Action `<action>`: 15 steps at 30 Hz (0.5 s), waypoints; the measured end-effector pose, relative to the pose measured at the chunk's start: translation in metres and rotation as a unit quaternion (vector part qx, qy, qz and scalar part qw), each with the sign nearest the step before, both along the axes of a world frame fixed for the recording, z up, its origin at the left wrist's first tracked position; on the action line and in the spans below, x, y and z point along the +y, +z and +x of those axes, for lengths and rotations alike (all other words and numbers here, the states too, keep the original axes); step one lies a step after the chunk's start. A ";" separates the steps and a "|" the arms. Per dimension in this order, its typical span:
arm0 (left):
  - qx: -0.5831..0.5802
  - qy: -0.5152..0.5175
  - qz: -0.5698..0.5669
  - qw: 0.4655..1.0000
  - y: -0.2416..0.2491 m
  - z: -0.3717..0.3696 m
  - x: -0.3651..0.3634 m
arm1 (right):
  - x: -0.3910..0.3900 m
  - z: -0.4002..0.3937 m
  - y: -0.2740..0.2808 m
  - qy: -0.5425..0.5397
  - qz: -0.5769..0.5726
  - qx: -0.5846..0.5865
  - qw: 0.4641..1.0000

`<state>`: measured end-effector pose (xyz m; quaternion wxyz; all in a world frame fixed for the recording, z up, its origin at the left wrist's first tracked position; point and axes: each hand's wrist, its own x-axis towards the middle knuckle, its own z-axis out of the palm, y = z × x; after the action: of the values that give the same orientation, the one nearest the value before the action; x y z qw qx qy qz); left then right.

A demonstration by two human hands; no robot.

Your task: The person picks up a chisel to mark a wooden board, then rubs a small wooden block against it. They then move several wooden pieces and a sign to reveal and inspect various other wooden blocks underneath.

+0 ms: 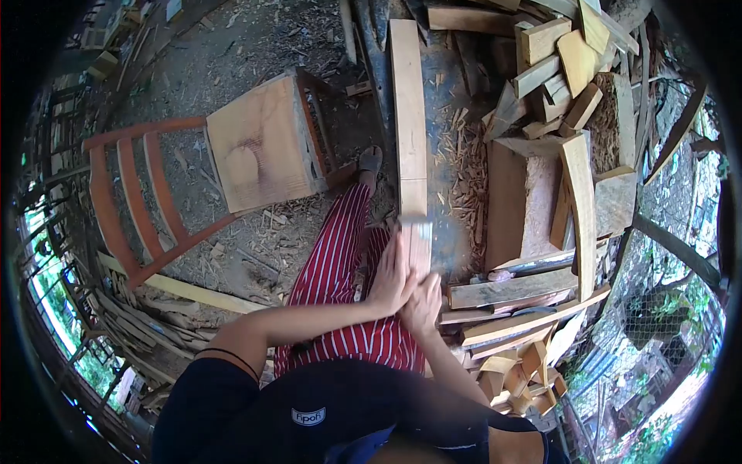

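Observation:
A long, narrow wooden board (410,116) lies lengthwise along the dark workbench (448,193), with a thin line across it. My left hand (394,280) rests against the left side of a wooden piece (418,246) at the board's near end, its fingers extended and together. Close beside it, my right hand (422,304) is bent round the near end of the same piece, touching my left hand. A blurred, greyish edge crosses the far end of this piece. What lies under my palms is hidden.
A wooden chair (255,147) lies at the left on the chip-strewn ground. Cut wood blocks (545,42) are heaped at the upper right, above a large block (525,201). Wood shavings (466,170) lie beside the board. More planks (514,288) are stacked at the lower right.

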<state>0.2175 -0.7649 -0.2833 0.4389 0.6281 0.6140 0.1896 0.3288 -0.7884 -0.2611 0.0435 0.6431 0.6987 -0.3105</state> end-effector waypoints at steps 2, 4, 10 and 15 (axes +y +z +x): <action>-0.012 0.000 0.006 1.000 -0.004 0.000 0.003 | 0.001 -0.001 -0.003 -0.002 -0.006 -0.006 1.000; -0.018 0.006 0.011 1.000 -0.007 -0.003 0.017 | 0.012 -0.004 -0.007 0.003 -0.015 -0.007 1.000; -0.016 0.098 0.201 0.974 -0.035 -0.027 0.196 | 0.188 -0.037 -0.029 0.036 0.131 -0.043 0.990; 0.044 0.113 0.282 0.952 -0.061 -0.060 0.359 | 0.339 -0.075 -0.023 0.029 0.133 -0.060 0.989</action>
<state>0.1572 -0.4063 -0.3444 0.1919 0.6602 0.6216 0.3754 0.2536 -0.4495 -0.2845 0.0083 0.6402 0.7481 -0.1744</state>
